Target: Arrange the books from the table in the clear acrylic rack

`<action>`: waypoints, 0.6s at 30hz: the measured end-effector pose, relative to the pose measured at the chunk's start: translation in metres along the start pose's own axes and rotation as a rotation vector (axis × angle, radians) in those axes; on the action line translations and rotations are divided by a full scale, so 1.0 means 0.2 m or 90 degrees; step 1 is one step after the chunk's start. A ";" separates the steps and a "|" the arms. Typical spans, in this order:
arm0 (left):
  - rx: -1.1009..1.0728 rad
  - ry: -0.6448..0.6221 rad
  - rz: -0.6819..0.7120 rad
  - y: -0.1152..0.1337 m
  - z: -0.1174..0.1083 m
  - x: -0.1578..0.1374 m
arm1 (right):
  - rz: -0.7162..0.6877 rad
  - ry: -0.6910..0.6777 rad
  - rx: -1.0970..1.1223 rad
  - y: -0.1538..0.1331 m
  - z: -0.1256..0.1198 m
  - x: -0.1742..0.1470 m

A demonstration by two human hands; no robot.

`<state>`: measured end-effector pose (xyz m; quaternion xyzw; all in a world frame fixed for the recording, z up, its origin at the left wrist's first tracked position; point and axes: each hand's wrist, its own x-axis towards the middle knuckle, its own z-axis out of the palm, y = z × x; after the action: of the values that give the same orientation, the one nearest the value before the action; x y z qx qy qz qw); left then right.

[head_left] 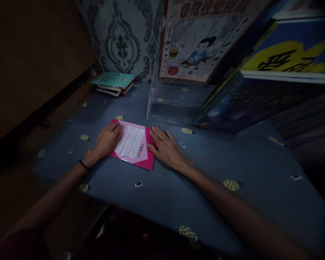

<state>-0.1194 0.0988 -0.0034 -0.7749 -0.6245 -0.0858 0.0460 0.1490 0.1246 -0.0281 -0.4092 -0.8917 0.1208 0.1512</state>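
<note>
A thin pink booklet [131,144] with a pale printed panel lies flat on the blue table, turned at an angle. On its left edge rests my left hand [107,139], fingers laid out and fingertips touching the cover. My right hand [165,147] lies along the booklet's right edge, with its fingers stretched out and slightly apart. Neither hand grips the booklet; both press lightly or just rest there. A dark band [84,165] circles my left wrist.
Beyond the booklet stands a clear plastic rack [176,104] holding a picture book [189,43]. Dark blue books [260,97] stand at the right. A stack of books [113,81] sits at the back left. The tablecloth [162,195] has a pineapple print.
</note>
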 end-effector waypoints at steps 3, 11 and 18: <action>-0.055 -0.031 0.128 0.08 0.00 -0.13 | 0.000 0.000 -0.008 0.00 0.01 0.01; -0.043 -0.090 0.283 0.14 -0.07 -0.24 | -0.042 0.008 0.010 -0.03 -0.02 -0.07; 0.020 0.054 0.359 0.16 -0.07 -0.25 | -0.154 0.001 0.153 -0.08 -0.08 -0.24</action>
<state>-0.0996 0.0421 0.0022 -0.9130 -0.3830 -0.0923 0.1065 0.1742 0.0792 -0.0172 -0.2777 -0.9134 0.2071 0.2136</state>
